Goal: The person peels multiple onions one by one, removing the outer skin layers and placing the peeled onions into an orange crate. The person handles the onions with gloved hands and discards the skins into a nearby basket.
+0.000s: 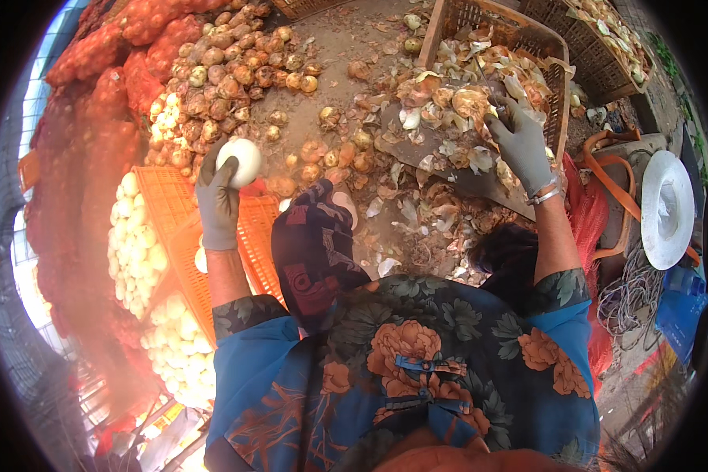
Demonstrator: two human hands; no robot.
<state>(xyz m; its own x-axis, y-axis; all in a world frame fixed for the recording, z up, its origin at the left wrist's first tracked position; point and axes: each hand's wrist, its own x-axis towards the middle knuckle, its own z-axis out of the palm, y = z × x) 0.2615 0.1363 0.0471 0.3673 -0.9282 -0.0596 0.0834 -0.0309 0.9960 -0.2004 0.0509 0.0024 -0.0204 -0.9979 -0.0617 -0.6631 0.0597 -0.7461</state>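
My left hand [219,197], in a grey glove, holds a peeled white onion [241,163] above an orange plastic crate [259,236]. In my gloved right hand [516,138] is a knife [485,76], its thin blade pointing away from me over a heap of onion skins [507,76] at a brown crate. Part of the knife's handle is hidden by the fingers. Unpeeled onions [227,76] lie piled on the ground beyond my left hand, with several loose ones [342,156] between my two hands.
Crates of peeled onions [135,248] stand at the left, beside red mesh sacks [88,135]. A brown plastic crate [557,112] stands at the upper right, with another crate [613,71] behind. At the right are a white hat [668,209], orange strap [610,183] and coiled rope [631,295].
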